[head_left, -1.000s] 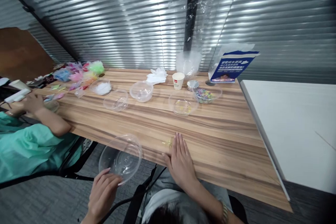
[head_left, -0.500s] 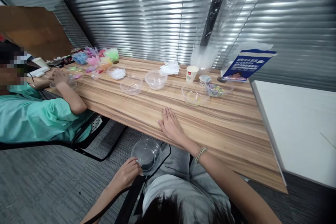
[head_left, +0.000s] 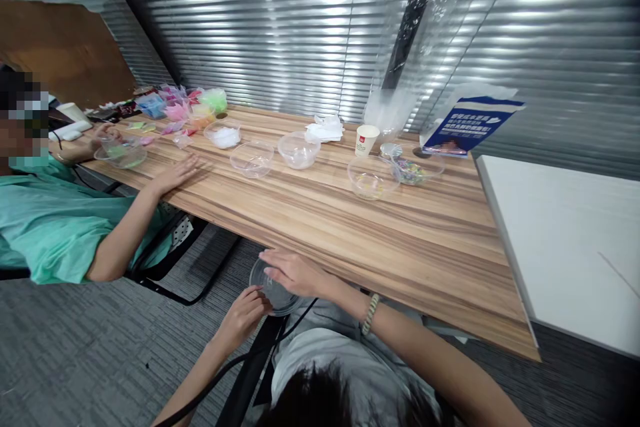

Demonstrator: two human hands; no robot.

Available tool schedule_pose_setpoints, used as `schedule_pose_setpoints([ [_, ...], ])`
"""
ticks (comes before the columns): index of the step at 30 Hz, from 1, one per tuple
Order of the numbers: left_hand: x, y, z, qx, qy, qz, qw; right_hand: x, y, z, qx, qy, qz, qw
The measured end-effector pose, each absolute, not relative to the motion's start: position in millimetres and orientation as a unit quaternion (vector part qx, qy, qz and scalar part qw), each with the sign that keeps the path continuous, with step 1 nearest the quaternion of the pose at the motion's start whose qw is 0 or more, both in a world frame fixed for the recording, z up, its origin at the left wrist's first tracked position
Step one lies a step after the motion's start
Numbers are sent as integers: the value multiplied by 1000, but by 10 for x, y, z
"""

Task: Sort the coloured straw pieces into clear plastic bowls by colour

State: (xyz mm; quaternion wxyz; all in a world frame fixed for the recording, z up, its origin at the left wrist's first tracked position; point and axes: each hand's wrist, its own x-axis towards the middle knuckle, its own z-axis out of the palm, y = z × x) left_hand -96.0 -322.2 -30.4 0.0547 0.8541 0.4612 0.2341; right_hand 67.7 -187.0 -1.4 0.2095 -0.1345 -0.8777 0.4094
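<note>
Below the table's front edge, my left hand (head_left: 245, 312) grips the rim of a clear plastic bowl (head_left: 281, 299). My right hand (head_left: 295, 272), with a beaded bracelet on its wrist, reaches over the bowl's upper right side, fingers extended and apart. Whether its fingertips touch the rim is unclear. On the wooden table (head_left: 320, 213) stand clear bowls, among them an empty-looking one (head_left: 251, 161), a deeper one (head_left: 299, 152), one with small yellow bits (head_left: 373, 180) and one with colourful beads (head_left: 411, 172).
A paper cup (head_left: 367, 140), white tissues (head_left: 325, 128) and a blue packet (head_left: 473, 123) stand along the back. Colourful bags (head_left: 187, 107) lie at the far left. A person in a green shirt (head_left: 65, 213) sits at the left, one hand on the table.
My right hand has left the tabletop and moved down and left to the bowl. The other person's near hand has moved right, from a bowl onto the table.
</note>
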Motion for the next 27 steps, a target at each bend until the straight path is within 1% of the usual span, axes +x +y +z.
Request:
schedule_pose_setpoints([
  [3,-980,-3217,-256,858,460,226,35,622,-2019,13,-126,-803,553,185],
  [5,-1009,-3239,-226,859,457,228,19,620,-2011,59,-148,-746,617,203],
  [7,-1052,-3293,-187,863,450,228,11,640,-1940,129,-164,-707,649,229],
  [10,-1127,-3408,-80,859,454,238,13,682,-1799,246,-153,-647,706,244],
  [14,-1249,-3451,207,848,465,253,13,765,-1622,373,-124,-563,770,273],
  [16,-1357,-3365,380,843,463,273,-16,854,-1526,424,-123,-520,786,310],
  [19,-1654,-3103,566,832,470,283,-83,1066,-1376,476,-153,-442,789,398],
  [23,-2300,-2555,589,725,597,273,-211,1434,-1245,481,-212,-421,734,488],
  [25,-2636,-2211,557,649,694,223,-219,1617,-1216,461,-233,-421,709,515],
  [27,-2903,-1849,538,625,717,216,-220,1787,-1187,427,-254,-425,676,545],
])
